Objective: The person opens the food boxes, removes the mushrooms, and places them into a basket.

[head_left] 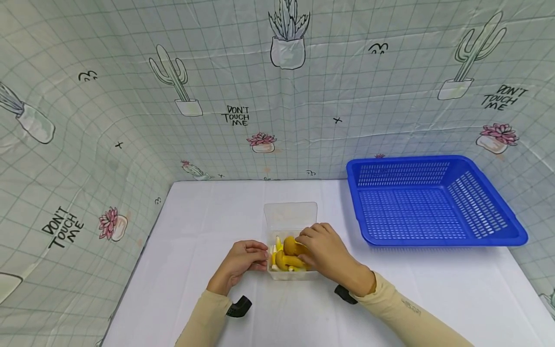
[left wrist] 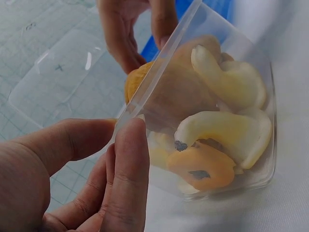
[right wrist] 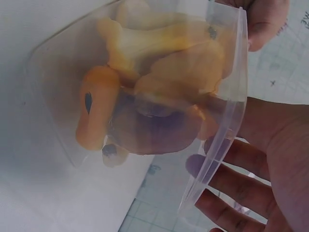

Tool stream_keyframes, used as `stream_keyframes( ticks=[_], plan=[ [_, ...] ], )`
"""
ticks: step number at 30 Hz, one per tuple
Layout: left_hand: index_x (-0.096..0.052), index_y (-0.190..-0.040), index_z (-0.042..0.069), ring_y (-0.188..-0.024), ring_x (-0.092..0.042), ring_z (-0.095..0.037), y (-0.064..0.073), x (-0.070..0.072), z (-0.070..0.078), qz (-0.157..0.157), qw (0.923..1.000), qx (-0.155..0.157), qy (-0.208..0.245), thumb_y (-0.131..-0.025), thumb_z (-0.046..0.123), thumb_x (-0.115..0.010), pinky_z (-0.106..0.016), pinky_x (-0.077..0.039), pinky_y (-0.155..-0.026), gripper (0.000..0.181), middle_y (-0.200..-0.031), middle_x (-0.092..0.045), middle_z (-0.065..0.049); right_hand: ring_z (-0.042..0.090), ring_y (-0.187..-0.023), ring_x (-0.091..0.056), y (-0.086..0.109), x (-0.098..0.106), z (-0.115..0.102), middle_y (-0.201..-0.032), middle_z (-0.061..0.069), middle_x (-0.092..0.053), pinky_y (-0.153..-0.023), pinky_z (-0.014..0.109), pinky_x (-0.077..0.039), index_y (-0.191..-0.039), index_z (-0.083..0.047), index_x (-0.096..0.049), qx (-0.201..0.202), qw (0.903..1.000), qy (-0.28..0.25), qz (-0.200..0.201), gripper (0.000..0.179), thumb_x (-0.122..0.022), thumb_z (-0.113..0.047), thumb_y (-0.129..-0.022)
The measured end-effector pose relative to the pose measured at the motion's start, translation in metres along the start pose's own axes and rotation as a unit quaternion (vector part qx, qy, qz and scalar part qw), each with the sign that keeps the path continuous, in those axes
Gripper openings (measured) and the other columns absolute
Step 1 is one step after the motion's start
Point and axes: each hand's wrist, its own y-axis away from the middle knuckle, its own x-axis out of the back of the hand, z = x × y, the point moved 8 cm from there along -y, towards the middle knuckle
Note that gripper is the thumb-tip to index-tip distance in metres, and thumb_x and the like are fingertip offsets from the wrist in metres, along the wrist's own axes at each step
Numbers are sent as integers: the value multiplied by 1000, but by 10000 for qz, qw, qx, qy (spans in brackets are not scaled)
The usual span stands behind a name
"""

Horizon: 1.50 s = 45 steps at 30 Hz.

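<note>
A clear plastic box (head_left: 293, 275) stands on the table, its hinged lid (head_left: 290, 215) raised at the back. Inside lie several small banana-like pieces (left wrist: 227, 137), yellow and pale with dark marks, and bulkier yellow-brown pieces (head_left: 291, 246). Thumb and fingers of my left hand (head_left: 244, 261) pinch the box's left rim. My right hand (head_left: 327, 253) reaches over the right rim, fingers and thumb around the right end of a yellow-brown piece. That piece is partly hidden under the hand. Through the box wall, right fingertips (right wrist: 195, 165) show blurred in the right wrist view.
A blue slatted basket (head_left: 364, 212) stands at the back right of the white table (head_left: 208, 212). Grid-patterned cloth (head_left: 303, 106) with plant drawings hangs behind and at the sides. Dark curved parts (head_left: 239, 306) sit by both wrists.
</note>
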Motion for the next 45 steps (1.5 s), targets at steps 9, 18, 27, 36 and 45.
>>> stream_keyframes(
  ticks=[9, 18, 27, 36, 45],
  plan=[
    [-58, -121, -21, -69, -69, -10, 0, 0, -1, 32, 10000, 18, -48, -94, -6, -68, -22, -64, -65, 32, -85, -71, -7, 22, -92, -62, -4, -5, 0, -95, -1, -76, -90, 41, -52, -98, -13, -80, -42, 9997, 230, -20, 30, -95, -28, -78],
    [-58, -121, -20, -68, -69, -10, 0, 1, -1, 33, 10000, 17, -38, -95, -6, -67, -22, -64, -64, 31, -84, -71, -6, 21, -86, -56, -7, -11, -1, -85, -2, -73, -84, 39, -49, -85, -15, -77, -246, 9990, 349, -117, 25, -95, -28, -76],
    [-58, -121, -19, -67, -69, -10, 0, 0, -1, 40, 10000, 51, -31, -96, -6, -66, -21, -64, -64, 30, -83, -70, -6, 23, -85, -54, -9, -14, 0, -76, 0, -72, -84, 40, -47, -78, -14, -74, -519, 9982, 262, -151, 21, -94, -21, -76],
    [-58, -122, -20, -68, -69, -10, 0, 0, -1, 31, 10000, 31, 14, -95, -7, -67, -21, -63, -64, 31, -84, -71, -6, 24, -87, -56, -8, -12, 0, -78, 0, -74, -90, 44, -48, -79, -13, -76, -645, 9978, 179, -11, 19, -95, -18, -74],
    [-58, -122, -19, -69, -69, -10, 0, 0, -1, 48, 10000, 47, 5, -95, -6, -67, -22, -64, -64, 31, -85, -71, -7, 25, -92, -61, -6, -8, 1, -82, 0, -77, -96, 47, -50, -84, -14, -80, -667, 9976, -28, 184, 21, -97, -21, -74]
  ],
)
